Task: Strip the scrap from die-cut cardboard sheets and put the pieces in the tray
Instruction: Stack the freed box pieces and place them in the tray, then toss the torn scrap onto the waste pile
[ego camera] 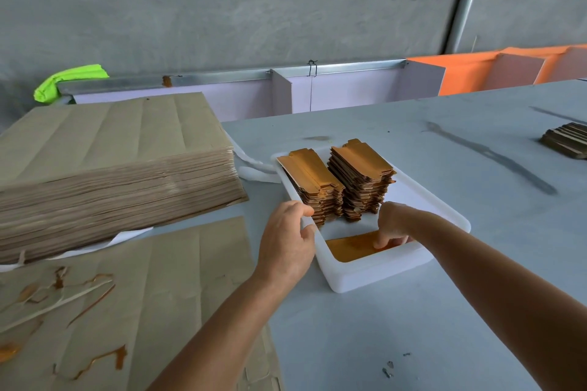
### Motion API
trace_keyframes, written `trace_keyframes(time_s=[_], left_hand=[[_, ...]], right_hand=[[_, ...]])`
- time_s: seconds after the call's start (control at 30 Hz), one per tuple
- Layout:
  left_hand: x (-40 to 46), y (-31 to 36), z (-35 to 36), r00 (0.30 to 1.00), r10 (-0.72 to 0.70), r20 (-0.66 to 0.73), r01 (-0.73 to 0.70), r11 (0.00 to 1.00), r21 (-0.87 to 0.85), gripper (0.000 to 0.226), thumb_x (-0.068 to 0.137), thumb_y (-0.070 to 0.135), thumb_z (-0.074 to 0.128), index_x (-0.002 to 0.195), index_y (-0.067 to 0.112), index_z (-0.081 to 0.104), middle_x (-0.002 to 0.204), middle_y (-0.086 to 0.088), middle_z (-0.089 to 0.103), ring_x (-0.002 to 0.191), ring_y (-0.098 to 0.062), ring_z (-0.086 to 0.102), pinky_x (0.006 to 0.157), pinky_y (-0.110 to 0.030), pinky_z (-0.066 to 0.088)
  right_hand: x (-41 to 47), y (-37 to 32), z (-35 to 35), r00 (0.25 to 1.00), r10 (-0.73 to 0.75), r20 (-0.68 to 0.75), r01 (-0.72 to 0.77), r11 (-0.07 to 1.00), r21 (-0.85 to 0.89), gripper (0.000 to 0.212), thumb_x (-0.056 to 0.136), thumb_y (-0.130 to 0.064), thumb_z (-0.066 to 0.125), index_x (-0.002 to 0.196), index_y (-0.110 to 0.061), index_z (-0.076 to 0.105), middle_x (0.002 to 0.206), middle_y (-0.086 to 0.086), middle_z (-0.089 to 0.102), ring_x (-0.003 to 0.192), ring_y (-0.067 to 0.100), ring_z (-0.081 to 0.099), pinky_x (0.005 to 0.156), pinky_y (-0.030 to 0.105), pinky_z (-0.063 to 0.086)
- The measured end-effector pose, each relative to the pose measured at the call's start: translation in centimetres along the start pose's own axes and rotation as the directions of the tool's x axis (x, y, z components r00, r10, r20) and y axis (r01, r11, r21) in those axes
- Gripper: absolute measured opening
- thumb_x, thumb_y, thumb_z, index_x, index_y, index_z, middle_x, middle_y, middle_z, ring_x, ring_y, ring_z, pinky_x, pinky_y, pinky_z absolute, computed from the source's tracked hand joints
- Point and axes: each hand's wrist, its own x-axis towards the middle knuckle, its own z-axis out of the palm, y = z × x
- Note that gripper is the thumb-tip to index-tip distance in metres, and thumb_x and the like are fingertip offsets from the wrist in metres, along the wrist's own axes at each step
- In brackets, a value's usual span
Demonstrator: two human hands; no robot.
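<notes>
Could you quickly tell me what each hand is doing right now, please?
Left hand: holds the tray's left rim.
Right hand: fingertips on gold piece; grip unclear.
</notes>
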Motion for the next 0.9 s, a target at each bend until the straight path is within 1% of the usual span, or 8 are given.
trace_keyframes(time_s=[0.13,0.27,0.43,0.5,0.6,0.67,0.77,0.9], left_hand=[[-1.3,-1.2,-1.6,1.0,-0.024,-0.007,0.024,1.0,-0.001,0.026,0.092,0.009,0.056,0.117,0.014,0.06,0.122,0.003,0.055,0.117,-0.01,0.048,0.093,-0.015,0.036],[-3.3,-3.0,-5.2,0.996,-0.088,0.026,0.086,0.994,0.067,0.028,0.089,0.008,0.058,0.117,0.008,0.061,0.122,-0.005,0.058,0.119,-0.017,0.05,0.098,-0.023,0.037],[-7.5,-6.9,-11.5,0.976,-0.213,0.04,0.201,0.959,0.2,0.029,0.088,0.01,0.061,0.117,0.007,0.062,0.125,-0.009,0.059,0.118,-0.022,0.054,0.097,-0.022,0.034],[-9.6,-8.3,-14.0,0.956,-0.281,0.081,0.256,0.938,0.232,0.029,0.088,0.011,0.062,0.117,0.009,0.062,0.125,-0.009,0.059,0.116,-0.022,0.056,0.095,-0.025,0.04],[-13.2,-9.8,-17.8,0.923,-0.309,0.229,0.235,0.924,0.302,0.037,0.084,0.021,0.069,0.12,0.017,0.06,0.128,-0.003,0.056,0.12,-0.016,0.052,0.096,-0.022,0.04],[-15.9,-10.7,-20.2,0.853,-0.317,0.414,0.144,0.907,0.396,0.057,0.077,0.036,0.075,0.128,0.029,0.053,0.14,0.003,0.044,0.131,-0.012,0.038,0.104,-0.021,0.03],[-19.6,-12.1,-22.8,0.689,-0.44,0.576,0.066,0.83,0.554,0.09,0.064,0.055,0.077,0.139,0.05,0.03,0.156,0.014,0.008,0.144,-0.012,0.002,0.116,-0.04,0.013],[-23.0,-13.8,-24.2,0.663,-0.48,0.575,0.118,0.825,0.553,0.081,0.071,0.046,0.076,0.139,0.047,0.033,0.155,0.016,0.003,0.142,-0.015,0.002,0.115,-0.042,0.015]], right_hand=[[-0.3,0.0,0.3,0.997,-0.032,-0.076,0.023,0.993,-0.112,0.032,0.076,-0.027,0.076,0.068,-0.014,0.048,0.067,0.0,0.052,0.054,0.008,0.051,0.046,0.014,0.04],[-1.9,-0.5,-0.3,0.978,-0.11,-0.178,0.088,0.988,-0.123,0.017,0.083,-0.017,0.069,0.092,-0.007,0.058,0.075,0.006,0.06,0.065,0.016,0.062,0.05,0.019,0.048],[-5.9,-2.9,-0.9,0.888,-0.284,-0.361,0.237,0.957,-0.168,0.022,0.094,-0.007,0.049,0.098,0.006,0.066,0.1,0.023,0.065,0.096,0.037,0.06,0.077,0.04,0.047],[-8.4,-4.2,-0.3,0.819,-0.331,-0.469,0.33,0.94,-0.088,0.021,0.092,-0.006,0.051,0.093,0.003,0.07,0.094,0.022,0.066,0.088,0.039,0.059,0.075,0.041,0.045],[-12.8,-6.5,2.0,0.613,-0.422,-0.668,0.509,0.858,-0.074,0.015,0.088,-0.004,0.058,0.087,-0.001,0.073,0.079,0.019,0.067,0.069,0.03,0.055,0.068,0.032,0.044],[-15.9,-8.6,4.6,0.593,-0.534,-0.603,0.64,0.767,-0.05,0.012,0.087,-0.008,0.062,0.083,-0.004,0.072,0.068,0.01,0.066,0.064,0.026,0.058,0.065,0.024,0.043],[-20.5,-12.0,9.8,0.638,-0.731,-0.243,0.756,0.654,0.017,0.013,0.088,-0.028,0.062,0.077,-0.024,0.067,0.067,-0.014,0.061,0.062,-0.003,0.057,0.055,0.006,0.041],[-25.3,-16.0,16.5,0.578,-0.803,0.143,0.804,0.591,0.07,0.028,0.084,-0.054,0.059,0.089,-0.026,0.065,0.086,-0.014,0.061,0.077,0.0,0.058,0.066,0.014,0.048]])
